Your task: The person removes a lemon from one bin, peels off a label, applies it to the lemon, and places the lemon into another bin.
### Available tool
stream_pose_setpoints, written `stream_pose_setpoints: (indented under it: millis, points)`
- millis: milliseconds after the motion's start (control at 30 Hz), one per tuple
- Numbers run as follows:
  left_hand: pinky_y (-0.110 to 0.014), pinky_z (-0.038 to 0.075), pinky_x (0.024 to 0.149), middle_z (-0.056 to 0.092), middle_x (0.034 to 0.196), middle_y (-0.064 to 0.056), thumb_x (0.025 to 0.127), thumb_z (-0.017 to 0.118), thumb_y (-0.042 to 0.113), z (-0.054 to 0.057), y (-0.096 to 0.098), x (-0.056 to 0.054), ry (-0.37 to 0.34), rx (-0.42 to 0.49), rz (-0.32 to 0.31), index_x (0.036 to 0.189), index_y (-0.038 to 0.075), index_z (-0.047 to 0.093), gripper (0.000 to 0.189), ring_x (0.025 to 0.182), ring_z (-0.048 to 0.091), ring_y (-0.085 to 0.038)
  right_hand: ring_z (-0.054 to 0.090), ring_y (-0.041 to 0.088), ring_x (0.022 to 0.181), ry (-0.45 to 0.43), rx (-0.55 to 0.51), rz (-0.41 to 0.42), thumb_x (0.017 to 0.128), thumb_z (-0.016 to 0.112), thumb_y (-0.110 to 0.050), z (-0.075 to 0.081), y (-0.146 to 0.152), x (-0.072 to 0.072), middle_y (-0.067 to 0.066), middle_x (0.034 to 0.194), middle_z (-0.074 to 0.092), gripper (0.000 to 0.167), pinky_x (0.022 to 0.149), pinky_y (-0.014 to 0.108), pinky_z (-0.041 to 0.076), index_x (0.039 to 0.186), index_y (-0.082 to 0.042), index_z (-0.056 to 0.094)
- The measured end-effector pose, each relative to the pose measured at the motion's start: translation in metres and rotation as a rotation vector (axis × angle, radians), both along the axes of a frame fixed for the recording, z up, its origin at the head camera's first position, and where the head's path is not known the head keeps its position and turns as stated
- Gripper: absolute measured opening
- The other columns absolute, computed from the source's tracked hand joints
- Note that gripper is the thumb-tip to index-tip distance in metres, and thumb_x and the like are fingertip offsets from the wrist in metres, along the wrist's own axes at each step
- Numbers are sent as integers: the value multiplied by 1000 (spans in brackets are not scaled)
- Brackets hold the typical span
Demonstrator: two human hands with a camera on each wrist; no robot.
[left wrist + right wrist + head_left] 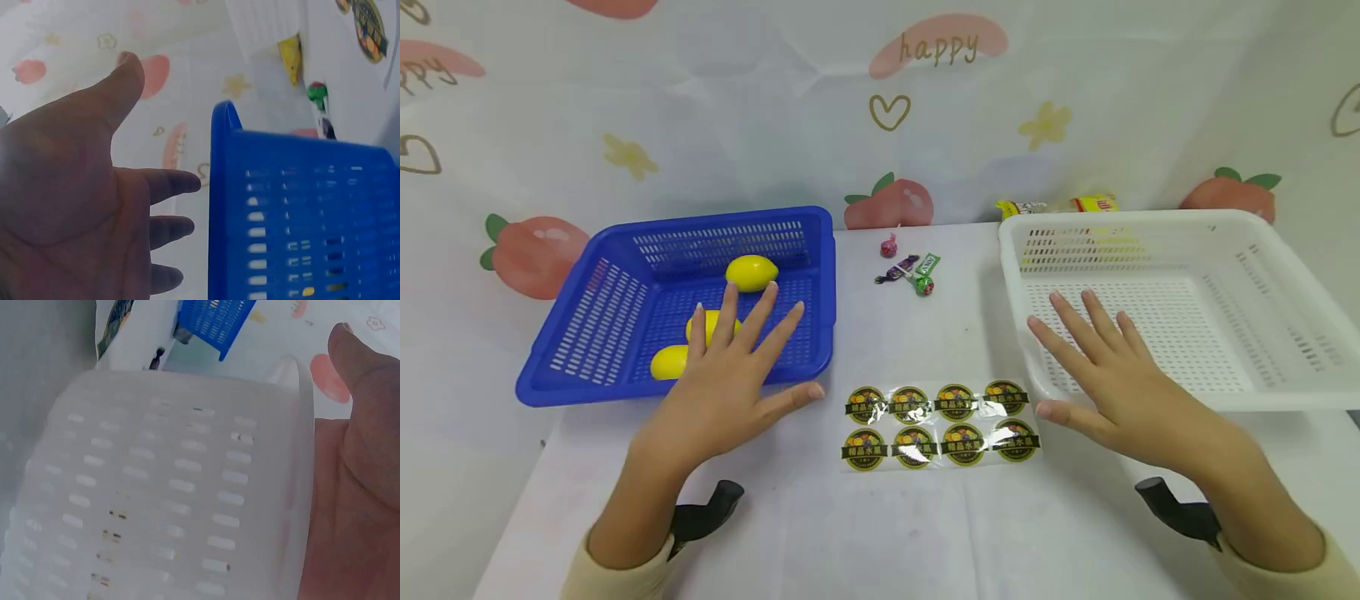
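Sleeves (617,575), cream, are ending behind black wrist fittings (707,515); past them both hands are spreading wide, palms down, gripping nothing. Left hand (722,400) is hanging over the near right part of the blue basket (828,292), right hand (1120,400) over the near left corner of the white basket (1150,219); whether either is touching a rim, cannot tell. Between them a sticker sheet (940,427) is lying flat on the bench (917,533), designs up, probably so either hand can reach it. Three lemons (752,272) are resting loose inside the blue basket, its walls likely keeping them from rolling; the left fingers are partly covering the nearer two. Beyond, between the baskets, small wrapped sweets (924,285) are lying loosely grouped; farther, yellow packets (1096,202) are showing behind the white basket, against a printed cloth (775,92). Wrist views are adding what the head view is missing: the palms, bare and holding nothing, and the baskets' outer slotted walls. Only the head view is giving the lemons clearly; the left wrist's is catching merely a yellow glimpse through a slot.
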State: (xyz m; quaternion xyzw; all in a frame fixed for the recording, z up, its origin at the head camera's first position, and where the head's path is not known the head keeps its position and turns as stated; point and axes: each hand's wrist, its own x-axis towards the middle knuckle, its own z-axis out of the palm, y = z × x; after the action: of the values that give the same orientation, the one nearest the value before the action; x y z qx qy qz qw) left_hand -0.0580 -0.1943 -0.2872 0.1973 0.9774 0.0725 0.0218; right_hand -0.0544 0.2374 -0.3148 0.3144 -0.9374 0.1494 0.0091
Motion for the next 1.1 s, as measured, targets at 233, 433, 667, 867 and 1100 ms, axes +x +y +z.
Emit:
stream_pose_setpoints:
  millis: [233, 433, 667, 867, 1100]
  points:
    - [-68, 8, 114, 18, 164, -20, 96, 53, 62, 4, -37, -29, -96, 107, 89, 158, 11, 33, 82, 150, -3, -41, -9, 37, 151, 26, 0, 47, 93, 65, -51, -5, -11, 1, 11, 167, 3, 88, 118, 58, -5, 162, -20, 19]
    - [-72, 20, 107, 26, 158, -28, 97, 57, 55, -2, -71, -55, -204, 126, 237, 154, 2, 35, 81, 145, 19, -49, -6, 38, 151, 67, 13, 72, 94, 63, -55, -10, -15, 3, 12, 167, 7, 88, 119, 54, -3, 162, -20, 20]
    - [-72, 24, 107, 33, 152, -32, 95, 59, 57, -12, -83, -64, -298, 96, 269, 153, -2, 34, 86, 138, 28, -53, -4, 37, 151, 105, 11, 85, 93, 60, -59, -12, -18, 4, 12, 167, 9, 88, 119, 57, 1, 161, -19, 22]
    - [-73, 28, 104, 38, 149, -31, 92, 69, 49, -21, -88, -73, -354, 78, 275, 153, 0, 36, 84, 131, 35, -52, 0, 37, 151, 122, 11, 100, 95, 58, -59, -12, -23, 6, 8, 167, 8, 82, 119, 56, 4, 159, -17, 29]
    - [-70, 34, 101, 42, 144, -32, 93, 72, 34, -28, -90, -78, -348, 60, 287, 151, 0, 38, 75, 122, 42, -50, 7, 38, 151, 179, 39, 102, 97, 50, -62, -19, -25, 4, 10, 165, 19, 75, 118, 59, 9, 153, -12, 43]
